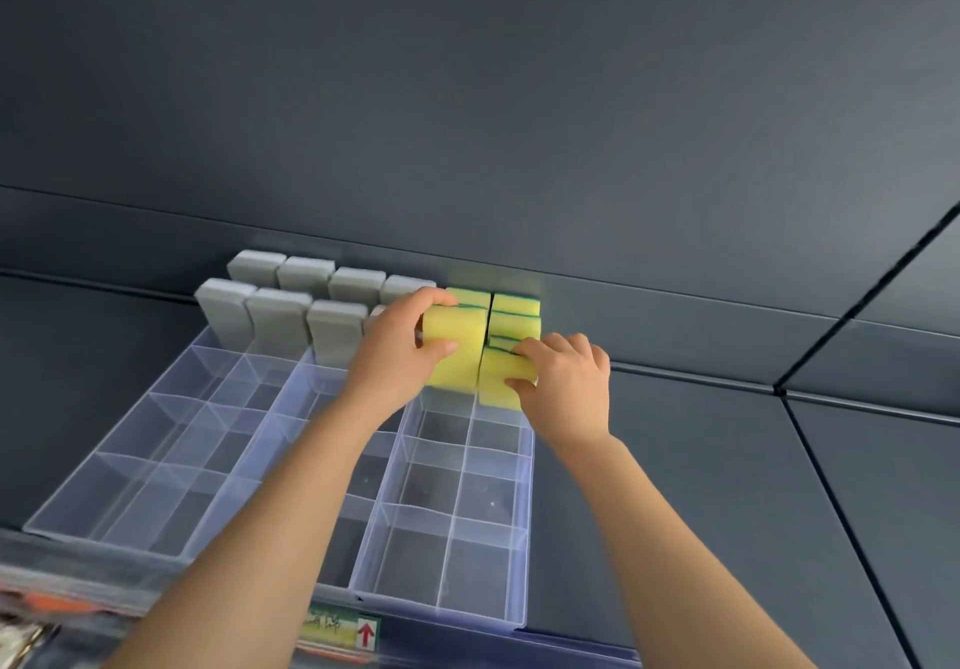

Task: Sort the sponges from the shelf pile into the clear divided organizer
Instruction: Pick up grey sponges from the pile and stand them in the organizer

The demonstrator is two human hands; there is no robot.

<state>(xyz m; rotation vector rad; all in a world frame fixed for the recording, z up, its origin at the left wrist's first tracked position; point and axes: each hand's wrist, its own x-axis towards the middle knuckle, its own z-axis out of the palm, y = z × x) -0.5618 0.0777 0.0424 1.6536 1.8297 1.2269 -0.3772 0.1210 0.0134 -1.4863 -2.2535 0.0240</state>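
A clear divided organizer [447, 528] lies on a dark shelf. Several grey sponges [275, 317] stand upright in its far left compartments. Yellow sponges with green backing [514, 305] stand in the far right compartments against the back wall. My left hand [400, 351] grips a yellow sponge [457, 356] that stands upright in a far compartment. To its right, my right hand [566, 382] pinches another yellow sponge [498, 382] between thumb and fingers at the neighbouring compartment. The organizer's near compartments hold nothing.
The dark shelf [727, 486] stretches to the right of the organizer, with a dark back wall [467, 123] right behind the sponges. A label with a red arrow [363, 634] sits on the shelf's front edge. Blurred packaging [47, 611] shows at the lower left.
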